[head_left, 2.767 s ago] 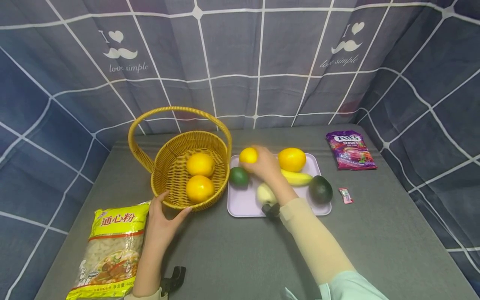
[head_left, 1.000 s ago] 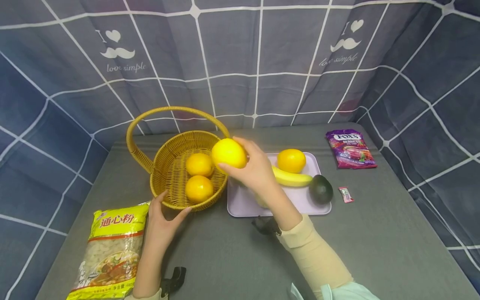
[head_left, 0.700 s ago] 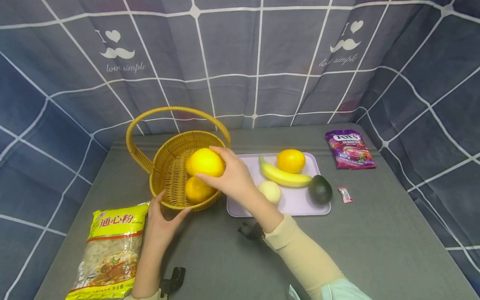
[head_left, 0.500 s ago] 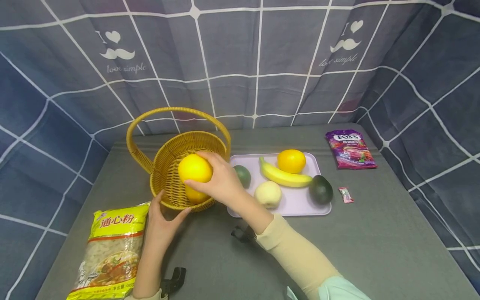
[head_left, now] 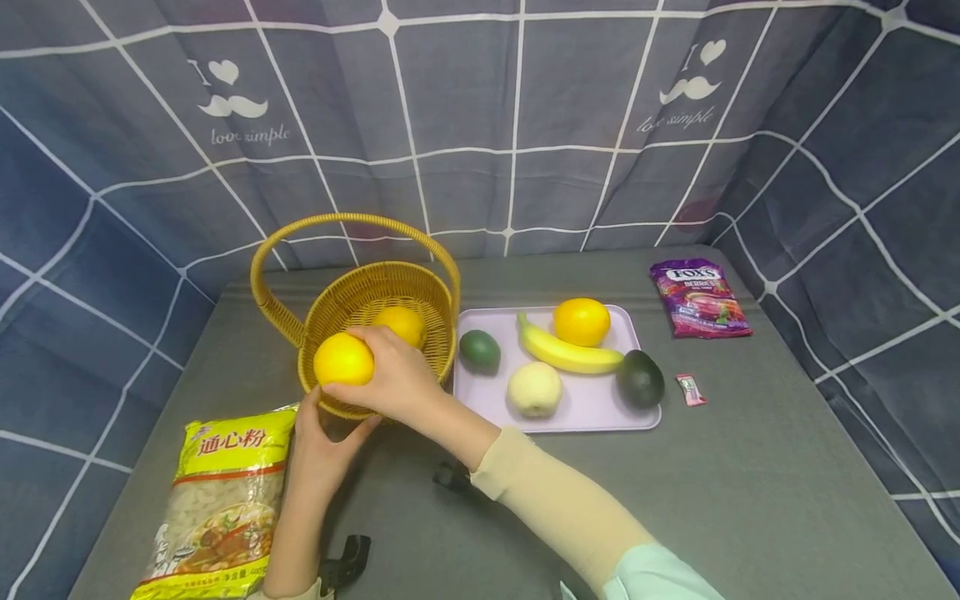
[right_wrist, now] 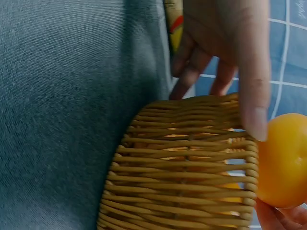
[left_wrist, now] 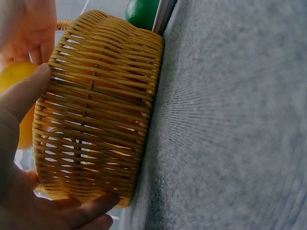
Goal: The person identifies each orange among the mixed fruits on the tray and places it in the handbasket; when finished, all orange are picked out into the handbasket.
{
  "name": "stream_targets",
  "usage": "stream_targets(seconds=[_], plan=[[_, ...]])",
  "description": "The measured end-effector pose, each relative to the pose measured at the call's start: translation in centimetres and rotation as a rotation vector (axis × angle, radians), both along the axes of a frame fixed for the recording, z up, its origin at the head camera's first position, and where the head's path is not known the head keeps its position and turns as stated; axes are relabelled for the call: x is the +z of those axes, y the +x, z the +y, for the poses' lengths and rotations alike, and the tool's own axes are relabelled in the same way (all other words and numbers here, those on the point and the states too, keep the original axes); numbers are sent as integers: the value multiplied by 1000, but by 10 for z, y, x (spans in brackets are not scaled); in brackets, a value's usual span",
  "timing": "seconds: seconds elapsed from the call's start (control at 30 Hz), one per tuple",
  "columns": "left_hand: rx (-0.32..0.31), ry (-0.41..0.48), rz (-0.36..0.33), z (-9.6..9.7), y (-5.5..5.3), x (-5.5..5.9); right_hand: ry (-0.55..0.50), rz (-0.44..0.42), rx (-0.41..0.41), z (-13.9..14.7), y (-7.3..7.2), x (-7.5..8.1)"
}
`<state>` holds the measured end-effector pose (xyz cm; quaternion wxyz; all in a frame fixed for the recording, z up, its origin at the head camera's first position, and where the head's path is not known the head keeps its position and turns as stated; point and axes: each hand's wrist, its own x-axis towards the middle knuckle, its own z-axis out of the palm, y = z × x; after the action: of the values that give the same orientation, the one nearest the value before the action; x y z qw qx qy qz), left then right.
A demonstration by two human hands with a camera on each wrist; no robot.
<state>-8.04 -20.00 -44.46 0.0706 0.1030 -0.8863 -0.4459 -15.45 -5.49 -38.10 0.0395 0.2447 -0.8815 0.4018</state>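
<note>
Right hand [head_left: 393,375]: thumb and fingers bent round an orange [head_left: 343,359], a firm grip, spread only as wide as the fruit. I hold it over the near left part of the basket [head_left: 378,282], at rim level or a little above; whether it touches the rim I cannot tell. My wrist comes in from the near right, in a beige sleeve [head_left: 562,500].

Left hand [head_left: 322,454]: spread wide at the near left edge of the basket, thumb at the rim and fingers against the outside of the weave. I have hold of the basket's wall.

Basket: round, woven, upright on the table [head_left: 750,500], its tall handle arching on the far side. Inside, a second orange [head_left: 401,323] shows just beyond my right hand; my hand hides part of the interior.

Just right of the basket: lilac tray [head_left: 592,404]. On it, a small green fruit [head_left: 479,352] to the left, a pale fruit [head_left: 535,389] near the front, a banana [head_left: 567,352] across the middle, a third orange [head_left: 581,322] behind it, a dark avocado [head_left: 641,380] at the right.

Further right: a small sweet [head_left: 691,390] and, farther back, a purple bag [head_left: 701,298]. Near left, beside my left forearm: pasta bag [head_left: 221,504]. Far side: checked curtain [head_left: 465,100].
</note>
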Motion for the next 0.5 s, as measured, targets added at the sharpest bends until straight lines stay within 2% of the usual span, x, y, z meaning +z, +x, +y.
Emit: stream_targets(seconds=[0.33, 0.5], plan=[[-5, 4, 33, 0, 0, -2, 101, 44, -11, -11, -1, -14], [-14, -5, 40, 0, 0, -3, 172, 137, -18, -13, -1, -16]])
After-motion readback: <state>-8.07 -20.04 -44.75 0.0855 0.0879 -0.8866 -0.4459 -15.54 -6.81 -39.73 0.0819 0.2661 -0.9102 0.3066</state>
